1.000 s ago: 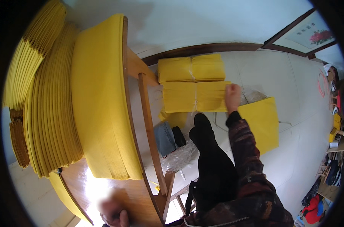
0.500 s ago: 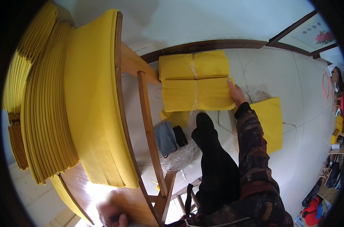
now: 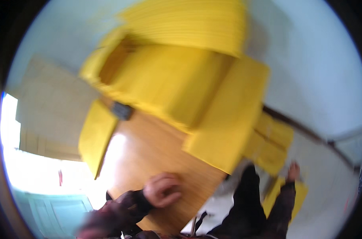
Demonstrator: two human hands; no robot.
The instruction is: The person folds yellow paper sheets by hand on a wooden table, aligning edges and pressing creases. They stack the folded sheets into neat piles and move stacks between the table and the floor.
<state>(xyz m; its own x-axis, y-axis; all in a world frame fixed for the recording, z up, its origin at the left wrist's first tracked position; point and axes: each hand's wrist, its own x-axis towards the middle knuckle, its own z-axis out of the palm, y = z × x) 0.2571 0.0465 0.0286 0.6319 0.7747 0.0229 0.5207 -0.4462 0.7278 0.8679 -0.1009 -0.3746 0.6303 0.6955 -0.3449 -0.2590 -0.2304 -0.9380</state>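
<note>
My left hand point(image 3: 163, 190) is over the wooden table point(image 3: 149, 147), its fingers loosely bent and the thumb apart from them, with nothing visible between. Lower right, my right hand point(image 3: 293, 172) is lowered beside the tied yellow bundles point(image 3: 268, 149) on the floor; blur hides its fingers, and I cannot tell whether it touches them. Across the table's far side stand thick stacks of folded yellow sheets point(image 3: 165, 79). A flat yellow pile point(image 3: 232, 119) lies along the table's right edge.
Another yellow sheet stack point(image 3: 95, 137) is at the table's left edge, near a small dark grey block point(image 3: 122, 110). More yellow material point(image 3: 300, 199) lies on the floor by my right forearm. My leg point(image 3: 246, 199) stands between table and bundles. A pale green cabinet point(image 3: 61, 209) is lower left.
The view has swung left, bringing the tabletop to the middle. My left hand has come further into view over the table. My right hand, earlier at the nearer bundle's edge, is now blurred.
</note>
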